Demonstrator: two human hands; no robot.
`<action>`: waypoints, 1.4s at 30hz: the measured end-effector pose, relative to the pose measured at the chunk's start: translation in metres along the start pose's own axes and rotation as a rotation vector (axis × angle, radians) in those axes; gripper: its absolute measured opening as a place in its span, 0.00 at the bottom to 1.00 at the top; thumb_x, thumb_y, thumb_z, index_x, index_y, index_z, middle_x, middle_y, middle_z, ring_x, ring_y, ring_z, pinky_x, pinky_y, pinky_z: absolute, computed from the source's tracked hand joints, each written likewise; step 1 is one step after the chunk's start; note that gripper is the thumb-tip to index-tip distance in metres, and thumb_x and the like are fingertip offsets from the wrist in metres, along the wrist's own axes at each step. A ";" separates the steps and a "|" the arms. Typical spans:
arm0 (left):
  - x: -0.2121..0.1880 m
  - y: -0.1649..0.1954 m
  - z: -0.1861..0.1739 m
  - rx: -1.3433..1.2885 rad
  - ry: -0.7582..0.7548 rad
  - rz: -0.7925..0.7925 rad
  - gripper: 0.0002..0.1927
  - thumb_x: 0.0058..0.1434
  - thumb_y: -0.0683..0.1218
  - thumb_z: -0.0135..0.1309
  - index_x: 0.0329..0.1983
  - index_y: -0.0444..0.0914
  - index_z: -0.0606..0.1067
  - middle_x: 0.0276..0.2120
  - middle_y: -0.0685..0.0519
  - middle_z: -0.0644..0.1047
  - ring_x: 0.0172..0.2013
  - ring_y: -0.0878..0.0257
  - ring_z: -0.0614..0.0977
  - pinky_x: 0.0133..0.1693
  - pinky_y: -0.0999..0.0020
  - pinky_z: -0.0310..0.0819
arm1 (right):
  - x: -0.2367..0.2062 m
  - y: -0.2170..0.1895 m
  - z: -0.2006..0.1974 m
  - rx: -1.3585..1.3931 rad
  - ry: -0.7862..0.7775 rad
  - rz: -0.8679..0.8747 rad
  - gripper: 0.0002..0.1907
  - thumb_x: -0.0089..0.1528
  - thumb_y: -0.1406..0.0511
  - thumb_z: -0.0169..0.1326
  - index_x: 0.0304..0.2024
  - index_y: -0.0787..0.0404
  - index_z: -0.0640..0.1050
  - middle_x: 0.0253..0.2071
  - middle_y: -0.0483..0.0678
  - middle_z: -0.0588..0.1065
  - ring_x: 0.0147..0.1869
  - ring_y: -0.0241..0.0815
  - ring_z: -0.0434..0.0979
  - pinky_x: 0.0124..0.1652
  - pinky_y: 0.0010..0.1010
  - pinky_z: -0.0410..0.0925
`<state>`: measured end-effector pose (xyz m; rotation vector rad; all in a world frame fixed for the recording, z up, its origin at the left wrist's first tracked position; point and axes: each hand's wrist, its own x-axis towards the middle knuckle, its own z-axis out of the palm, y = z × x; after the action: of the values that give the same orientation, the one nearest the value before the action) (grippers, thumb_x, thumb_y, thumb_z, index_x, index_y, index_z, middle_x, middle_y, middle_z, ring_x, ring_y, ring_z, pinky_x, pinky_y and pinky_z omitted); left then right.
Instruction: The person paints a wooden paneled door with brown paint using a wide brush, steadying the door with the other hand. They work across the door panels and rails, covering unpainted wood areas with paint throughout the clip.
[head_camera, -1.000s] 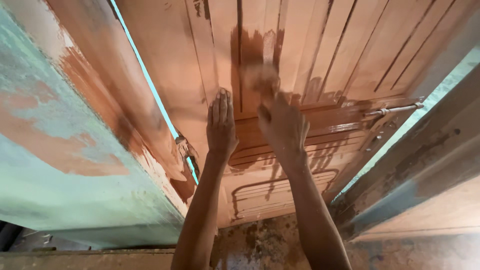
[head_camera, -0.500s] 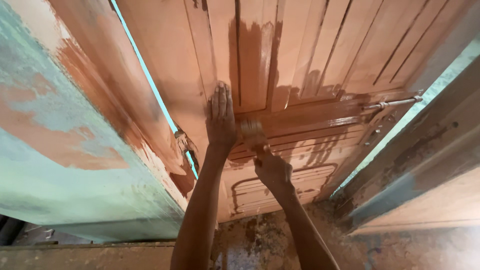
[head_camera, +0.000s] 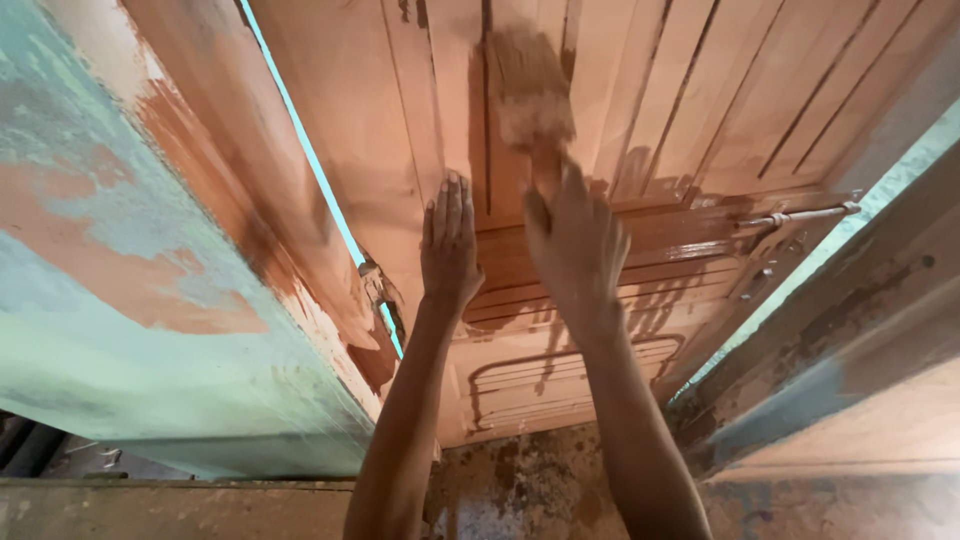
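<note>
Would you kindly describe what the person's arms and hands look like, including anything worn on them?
Both arms are bare from the bottom edge of the view up to the hands: no sleeves, gloves, watch or bracelets show. The left hand is sharp, slim, with long fingers and no visible ring. The right hand is blurred, so finer detail cannot be told.
</note>
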<state>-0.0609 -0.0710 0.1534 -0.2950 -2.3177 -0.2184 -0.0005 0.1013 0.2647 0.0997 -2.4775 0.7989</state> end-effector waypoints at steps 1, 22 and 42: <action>-0.001 0.000 -0.001 0.003 0.010 0.001 0.53 0.44 0.33 0.54 0.77 0.31 0.51 0.78 0.44 0.51 0.77 0.52 0.50 0.75 0.55 0.41 | -0.009 0.008 0.011 0.042 -0.110 0.098 0.30 0.70 0.49 0.45 0.65 0.64 0.66 0.22 0.47 0.73 0.17 0.43 0.71 0.18 0.39 0.71; 0.000 -0.005 -0.003 0.031 0.047 0.035 0.51 0.47 0.32 0.53 0.78 0.33 0.52 0.77 0.45 0.53 0.77 0.52 0.53 0.75 0.57 0.46 | 0.007 -0.014 0.020 -0.010 -0.028 0.010 0.38 0.69 0.47 0.47 0.72 0.64 0.58 0.18 0.50 0.75 0.17 0.45 0.75 0.19 0.35 0.71; 0.000 -0.013 0.003 -0.007 0.135 0.079 0.40 0.61 0.41 0.46 0.78 0.30 0.53 0.76 0.42 0.55 0.75 0.49 0.56 0.74 0.54 0.47 | -0.100 0.070 0.105 -0.179 -0.324 -0.005 0.25 0.66 0.49 0.48 0.61 0.52 0.72 0.33 0.65 0.77 0.36 0.67 0.79 0.35 0.61 0.71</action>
<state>-0.0668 -0.0827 0.1508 -0.3638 -2.1678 -0.2013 0.0206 0.0914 0.1055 0.1834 -2.8398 0.5930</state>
